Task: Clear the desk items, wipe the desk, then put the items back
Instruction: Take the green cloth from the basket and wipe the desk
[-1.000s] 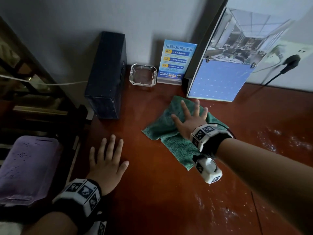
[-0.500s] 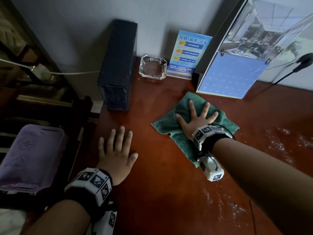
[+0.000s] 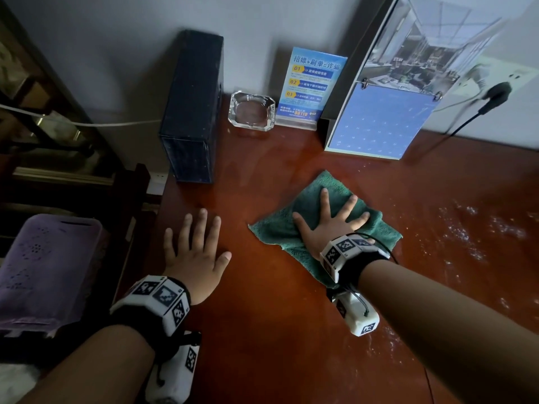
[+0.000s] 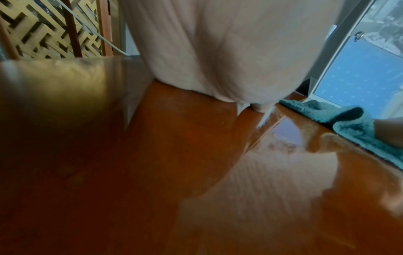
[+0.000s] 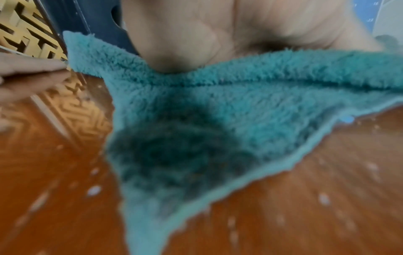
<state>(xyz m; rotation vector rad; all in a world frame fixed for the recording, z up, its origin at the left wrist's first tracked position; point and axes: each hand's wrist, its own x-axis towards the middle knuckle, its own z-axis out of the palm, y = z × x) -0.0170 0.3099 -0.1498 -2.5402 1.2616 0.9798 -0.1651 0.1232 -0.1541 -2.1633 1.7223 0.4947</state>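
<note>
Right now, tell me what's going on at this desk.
A person is wiping the wooden desk. The right hand presses flat, fingers spread, on a green cloth near the desk's middle. The left hand rests flat on the bare wood beside it, holding nothing. A dark box, a glass ashtray, a blue sign and a calendar stand along the wall at the back. White specks lie on the desk's right part, beyond the cloth.

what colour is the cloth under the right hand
Teal green cloth, best seen in the right wrist view.
</note>
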